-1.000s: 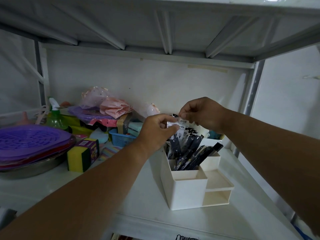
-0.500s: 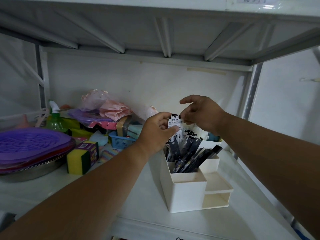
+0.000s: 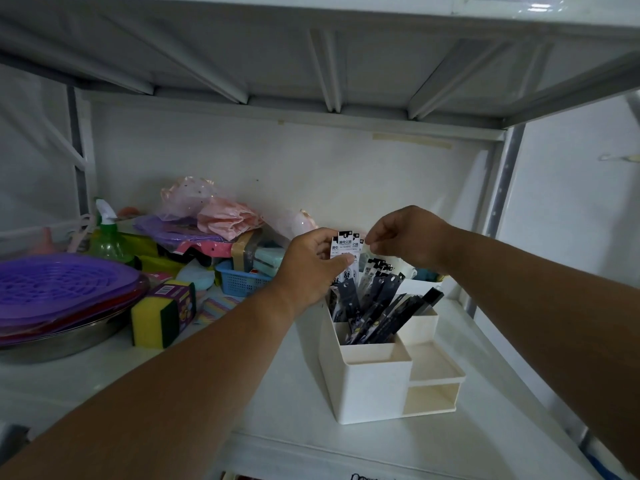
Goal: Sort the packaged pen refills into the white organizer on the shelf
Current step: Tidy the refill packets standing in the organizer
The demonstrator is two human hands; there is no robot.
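Note:
A white organizer (image 3: 367, 386) stands on the shelf, right of centre. Several black packaged pen refills (image 3: 384, 306) lean in its rear compartments. My left hand (image 3: 311, 268) grips a small bunch of refill packets (image 3: 346, 245) by their white header cards, just above the organizer's back left compartment. My right hand (image 3: 405, 237) hovers to the right of those cards with curled fingers, the fingertips at the cards' right edge. Whether it pinches a packet is unclear.
A yellow-green sponge pack (image 3: 162, 313), purple strainers in a metal bowl (image 3: 59, 292), a green spray bottle (image 3: 109, 233), a blue basket (image 3: 239, 280) and pink bags (image 3: 225, 220) crowd the shelf's left half. A shelf board hangs low overhead.
My right hand has let go of the cards' top and shifted slightly right. My left hand keeps the packets upright above the organizer, a little higher than before.

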